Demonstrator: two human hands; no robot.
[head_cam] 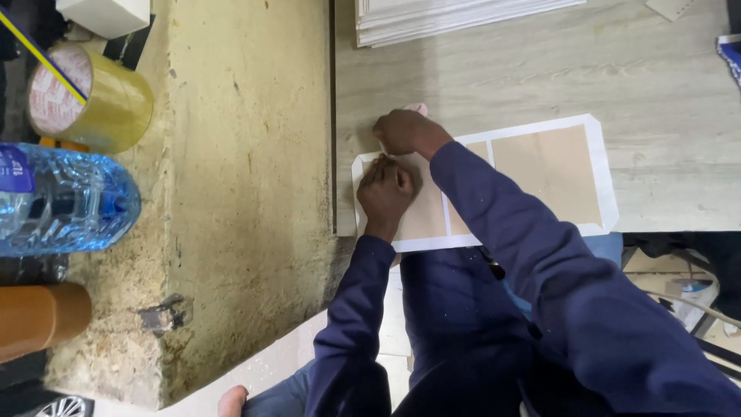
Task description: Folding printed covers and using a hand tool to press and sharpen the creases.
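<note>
Both hands work at the left end of a tan panel w/ white taped edging, which lies flat on the pale wood-grain worktop, near its front edge and close to the board's left edge. Left hand is curled into a loose fist, knuckles down on the panel's left part, apparently pinning it so it doesn't slide. Right hand sits just above it at the top-left corner, fingers bent tight over the white edging, prob. pressing or pinching it; whether it holds any small item, can't tell. A bit of pink shows past its knuckles, unidentifiable. White strips divide the panel into sections; right section lies bare. Surroundings: stack of white sheets at the far edge, well apart. To the left, a rough yellowish concrete ledge carries a roll of yellow tape, a blue water bottle on its side and a brown cylinder; all clear of the hands. Nothing obstructs the panel itself; dark-blue sleeves cover its lower middle part
</note>
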